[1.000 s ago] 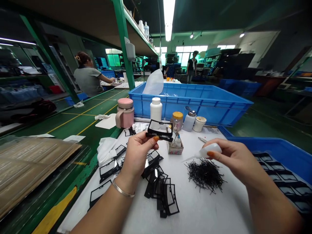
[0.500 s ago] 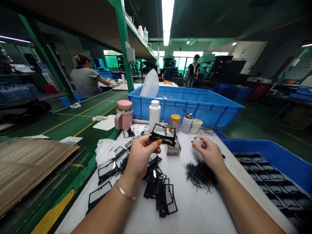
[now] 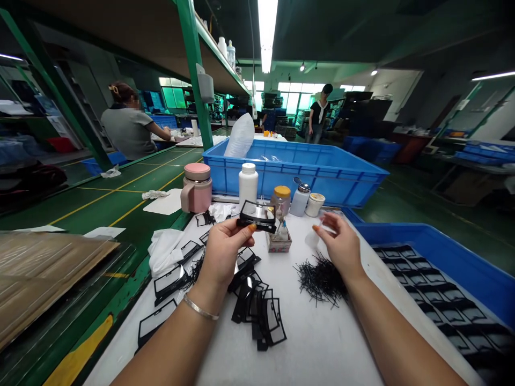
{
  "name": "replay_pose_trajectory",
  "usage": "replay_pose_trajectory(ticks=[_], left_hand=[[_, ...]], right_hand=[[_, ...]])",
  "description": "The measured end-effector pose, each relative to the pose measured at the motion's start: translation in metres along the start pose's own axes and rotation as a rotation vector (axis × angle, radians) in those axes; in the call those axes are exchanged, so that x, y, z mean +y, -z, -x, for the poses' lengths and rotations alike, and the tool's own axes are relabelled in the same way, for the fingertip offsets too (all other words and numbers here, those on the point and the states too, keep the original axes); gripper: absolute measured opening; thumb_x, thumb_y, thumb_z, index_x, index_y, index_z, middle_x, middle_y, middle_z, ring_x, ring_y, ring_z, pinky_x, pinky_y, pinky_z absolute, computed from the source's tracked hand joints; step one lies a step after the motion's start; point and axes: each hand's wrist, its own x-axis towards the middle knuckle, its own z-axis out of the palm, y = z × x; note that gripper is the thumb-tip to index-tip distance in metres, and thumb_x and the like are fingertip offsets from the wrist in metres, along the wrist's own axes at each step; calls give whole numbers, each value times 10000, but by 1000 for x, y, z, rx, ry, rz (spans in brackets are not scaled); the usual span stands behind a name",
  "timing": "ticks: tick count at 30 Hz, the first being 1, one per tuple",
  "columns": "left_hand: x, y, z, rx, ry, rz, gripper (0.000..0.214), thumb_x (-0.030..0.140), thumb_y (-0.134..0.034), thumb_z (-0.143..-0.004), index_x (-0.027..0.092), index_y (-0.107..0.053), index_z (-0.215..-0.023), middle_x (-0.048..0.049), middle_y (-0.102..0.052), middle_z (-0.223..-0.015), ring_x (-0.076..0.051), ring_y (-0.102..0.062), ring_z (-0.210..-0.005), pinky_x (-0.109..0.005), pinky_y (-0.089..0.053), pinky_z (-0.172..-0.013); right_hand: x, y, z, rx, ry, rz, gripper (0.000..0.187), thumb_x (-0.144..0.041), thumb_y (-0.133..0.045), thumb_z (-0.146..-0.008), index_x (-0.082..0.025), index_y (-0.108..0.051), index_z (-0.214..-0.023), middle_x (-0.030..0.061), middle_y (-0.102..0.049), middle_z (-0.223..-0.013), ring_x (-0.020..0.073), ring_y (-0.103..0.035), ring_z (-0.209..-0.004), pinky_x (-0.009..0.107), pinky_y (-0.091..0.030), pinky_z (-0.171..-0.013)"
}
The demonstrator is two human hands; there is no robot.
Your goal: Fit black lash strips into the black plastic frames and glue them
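My left hand (image 3: 225,249) is closed on a black-framed part with a clear window (image 3: 258,213), pinched between thumb and fingers above the white worktop. On the right, my right hand (image 3: 340,244) has its thumb and fingers apart. A small translucent whitish piece (image 3: 312,239) is just below its fingertips, blurred; whether it touches them is unclear. Under that hand lies a pile of thin black strips (image 3: 322,281). More black-framed parts (image 3: 273,321) overlap near the middle of the worktop, and others (image 3: 171,281) lie to the left. A small patterned box (image 3: 279,245) holding a small bottle stands between my hands.
A pink mug (image 3: 197,187), a white bottle (image 3: 248,185), a yellow-lidded jar (image 3: 281,198) and a pump bottle (image 3: 300,201) stand before a large blue crate (image 3: 298,171). Another blue bin (image 3: 434,230) at right holds rows of framed parts. Two people are farther back.
My right hand's fingers have parted, and the translucent piece has moved from between them to below the fingertips. My left hand still holds the framed part. The view has shifted slightly.
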Motion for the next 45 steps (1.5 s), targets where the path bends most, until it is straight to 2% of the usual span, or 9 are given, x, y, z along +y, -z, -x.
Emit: replay_pose_trajectory(ticks=[2,4,9,13,18,25,30,35,45], left_hand=[[-3,4,-4,43,-21,-30,143,253,-738,-739,126,-677,-764,8,-573,-638,-77,-512,-569,-164,-429,-534],[-5,6,-7,74,-38,-68,154,262,-735,-739,122,-673,-754,12,-566,-619,-76,-507,-564,-162,-426,-533],[-9,9,-11,94,-69,-129,158,270,-724,-740,120,-675,-754,16,-568,-606,-78,-504,-556,-168,-428,-540],[-11,9,-12,84,-87,-169,164,276,-720,-740,123,-682,-784,10,-587,-647,-81,-510,-564,-174,-425,-538],[-11,9,-12,83,-74,-182,168,281,-710,-743,119,-671,-762,7,-576,-628,-92,-513,-569,-186,-422,-538],[-14,4,-8,-9,13,-158,168,273,-700,-750,121,-641,-711,14,-542,-618,-84,-485,-563,-186,-403,-534],[-17,-4,-4,-129,89,-173,154,267,-678,-769,120,-656,-731,6,-559,-614,-91,-495,-566,-194,-404,-545],[-16,-13,1,-194,149,-172,148,257,-695,-750,116,-665,-715,0,-572,-613,-94,-494,-561,-200,-412,-549],[-16,-15,3,-206,184,-129,136,247,-704,-730,115,-677,-712,-17,-597,-639,-103,-499,-570,-209,-427,-553]], right_hand=[[-19,4,5,170,107,-8,368,-384,-650,-796,-189,-614,-1107,80,-657,-1004,208,-618,-919,323,-517,-755],[-38,2,12,177,181,25,273,-365,-627,-832,-193,-643,-1044,51,-644,-898,178,-606,-805,286,-506,-683],[-72,-28,15,-228,209,70,213,-303,-627,-838,-188,-669,-1013,1,-642,-714,146,-576,-622,255,-451,-574],[-80,-51,11,-343,246,200,87,-204,-628,-812,-204,-704,-855,-11,-672,-687,154,-602,-638,266,-420,-606],[-76,-44,15,-225,246,131,136,-239,-587,-858,-194,-696,-791,-4,-668,-659,149,-601,-585,259,-420,-564],[-93,-6,19,218,213,-339,137,-303,-665,-842,-170,-695,-835,7,-631,-633,138,-584,-529,253,-463,-491],[-107,-4,26,107,146,-613,96,-254,-683,-839,-164,-713,-852,34,-673,-677,131,-597,-517,250,-479,-474],[-110,-12,34,-25,115,-610,103,-240,-654,-864,-156,-712,-879,40,-695,-700,121,-614,-525,236,-512,-476],[-108,-13,34,25,116,-574,119,-264,-663,-856,-153,-707,-855,37,-683,-684,124,-599,-512,240,-495,-467]])
